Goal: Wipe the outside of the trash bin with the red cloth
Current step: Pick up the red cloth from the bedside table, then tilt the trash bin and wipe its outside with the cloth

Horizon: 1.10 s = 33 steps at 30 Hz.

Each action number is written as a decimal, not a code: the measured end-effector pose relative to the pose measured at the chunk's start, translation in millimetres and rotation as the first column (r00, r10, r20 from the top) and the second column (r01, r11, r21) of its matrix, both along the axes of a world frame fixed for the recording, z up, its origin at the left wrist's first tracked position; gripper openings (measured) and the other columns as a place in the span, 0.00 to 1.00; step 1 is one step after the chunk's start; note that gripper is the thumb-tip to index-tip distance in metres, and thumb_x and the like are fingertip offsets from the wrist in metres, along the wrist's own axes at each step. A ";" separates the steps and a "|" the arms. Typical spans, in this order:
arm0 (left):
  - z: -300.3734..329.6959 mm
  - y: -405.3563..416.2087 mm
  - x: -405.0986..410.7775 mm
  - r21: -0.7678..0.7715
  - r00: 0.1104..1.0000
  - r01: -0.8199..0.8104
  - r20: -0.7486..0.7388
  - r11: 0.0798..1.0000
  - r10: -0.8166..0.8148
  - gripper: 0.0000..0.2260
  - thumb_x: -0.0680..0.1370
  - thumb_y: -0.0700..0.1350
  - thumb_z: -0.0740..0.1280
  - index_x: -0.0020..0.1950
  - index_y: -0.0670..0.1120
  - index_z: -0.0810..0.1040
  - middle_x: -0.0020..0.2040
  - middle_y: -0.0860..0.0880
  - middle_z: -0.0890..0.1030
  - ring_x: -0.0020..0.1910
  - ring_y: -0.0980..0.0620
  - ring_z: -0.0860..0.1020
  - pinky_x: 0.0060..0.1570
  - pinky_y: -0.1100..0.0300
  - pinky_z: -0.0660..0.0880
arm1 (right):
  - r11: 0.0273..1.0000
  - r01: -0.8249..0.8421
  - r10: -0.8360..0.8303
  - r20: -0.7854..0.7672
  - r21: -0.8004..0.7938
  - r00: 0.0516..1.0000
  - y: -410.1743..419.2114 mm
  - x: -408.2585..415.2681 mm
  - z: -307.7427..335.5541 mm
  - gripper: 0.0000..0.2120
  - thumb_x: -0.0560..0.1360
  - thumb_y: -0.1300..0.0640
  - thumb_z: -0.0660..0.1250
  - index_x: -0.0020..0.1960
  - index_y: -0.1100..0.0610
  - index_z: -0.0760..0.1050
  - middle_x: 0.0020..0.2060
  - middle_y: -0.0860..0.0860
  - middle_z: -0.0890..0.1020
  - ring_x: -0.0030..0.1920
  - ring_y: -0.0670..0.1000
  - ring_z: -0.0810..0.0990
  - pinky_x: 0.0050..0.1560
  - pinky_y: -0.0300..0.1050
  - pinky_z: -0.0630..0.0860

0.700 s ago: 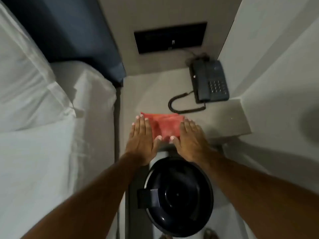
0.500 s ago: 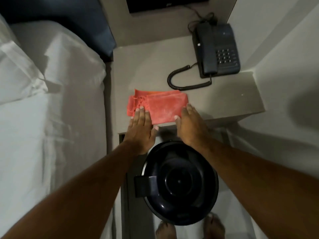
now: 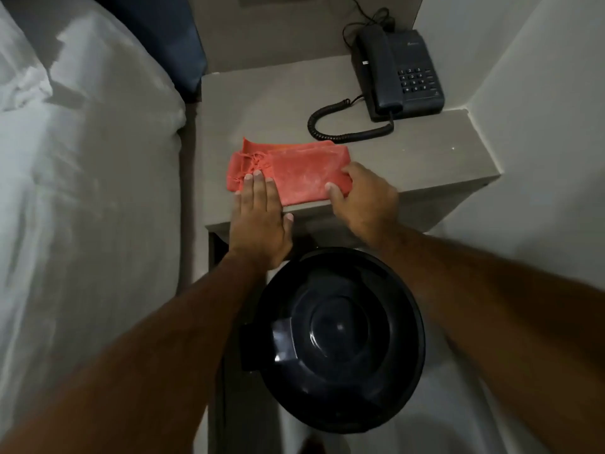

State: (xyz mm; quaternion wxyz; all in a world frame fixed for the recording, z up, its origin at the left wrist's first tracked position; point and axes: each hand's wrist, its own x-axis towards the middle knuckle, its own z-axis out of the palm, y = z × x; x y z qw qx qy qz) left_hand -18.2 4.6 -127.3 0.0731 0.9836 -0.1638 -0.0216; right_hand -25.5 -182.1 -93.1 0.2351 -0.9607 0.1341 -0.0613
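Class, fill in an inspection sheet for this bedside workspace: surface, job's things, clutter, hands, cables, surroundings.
Surface: grey nightstand top.
Job's things: red cloth folded near the front edge; black trash bin below, lid shut.
Clutter: telephone at the back right.
Hands: left hand flat, fingertips on the cloth; right hand curling around the cloth's right end.
Cables: coiled handset cord; a thin lead behind the telephone.
Surroundings: white bed left, wall right.
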 end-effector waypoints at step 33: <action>-14.2 -64.5 -255.0 0.394 0.894 0.443 -0.130 0.805 -0.428 0.58 0.63 0.67 0.72 0.79 0.49 0.40 0.81 0.41 0.41 0.78 0.34 0.39 0.75 0.37 0.44 | -0.699 -0.352 -0.446 0.006 0.622 0.895 -93.8 -300.2 21.2 0.28 0.82 0.39 0.57 0.63 0.62 0.78 0.52 0.66 0.86 0.56 0.66 0.84 0.55 0.65 0.78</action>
